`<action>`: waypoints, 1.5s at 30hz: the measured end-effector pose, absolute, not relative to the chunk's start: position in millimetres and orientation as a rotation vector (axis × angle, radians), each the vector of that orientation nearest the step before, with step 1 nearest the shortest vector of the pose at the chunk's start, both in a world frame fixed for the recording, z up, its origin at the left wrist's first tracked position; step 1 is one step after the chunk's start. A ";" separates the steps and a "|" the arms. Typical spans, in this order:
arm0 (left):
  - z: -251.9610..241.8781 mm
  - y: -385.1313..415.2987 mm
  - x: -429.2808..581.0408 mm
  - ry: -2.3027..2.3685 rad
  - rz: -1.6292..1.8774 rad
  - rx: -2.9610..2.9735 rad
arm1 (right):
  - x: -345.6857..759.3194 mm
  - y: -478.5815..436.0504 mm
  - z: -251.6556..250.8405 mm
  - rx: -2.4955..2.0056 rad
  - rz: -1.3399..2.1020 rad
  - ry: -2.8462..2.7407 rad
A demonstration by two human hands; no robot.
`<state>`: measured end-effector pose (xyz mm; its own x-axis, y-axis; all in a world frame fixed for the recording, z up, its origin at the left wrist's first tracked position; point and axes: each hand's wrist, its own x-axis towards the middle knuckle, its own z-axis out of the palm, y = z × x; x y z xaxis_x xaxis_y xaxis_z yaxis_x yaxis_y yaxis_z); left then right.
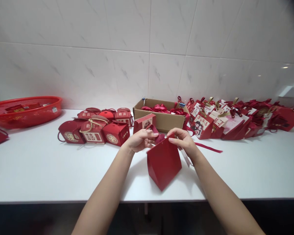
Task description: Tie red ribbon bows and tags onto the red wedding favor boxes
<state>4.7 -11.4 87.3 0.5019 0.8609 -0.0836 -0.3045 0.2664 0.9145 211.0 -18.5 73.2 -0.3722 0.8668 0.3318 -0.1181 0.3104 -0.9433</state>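
Note:
A plain red paper gift box [164, 163] with a pointed top is held tilted above the front part of the table. My right hand [185, 141] pinches its upper edge, thumb toward me. My left hand [142, 139] is closed on a dark red ribbon [159, 138] at the top of the box; the fingertips are partly hidden. A pale tag [186, 158] hangs behind the box, below my right hand. Just behind my hands stands another red box [145, 122] with a white printed panel.
A cardboard box [161, 120] of red ribbons stands against the tiled wall. Several red candy boxes [94, 133] sit to its left, and many tagged red gift boxes [202, 125] crowd the right. A red plastic basket [26, 121] is far left. A loose ribbon [209, 148] lies at right.

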 end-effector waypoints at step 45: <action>77.6 -12.3 16.4 0.788 0.947 1.164 | 172.7 -34.6 65.7 -0.691 0.509 -1.249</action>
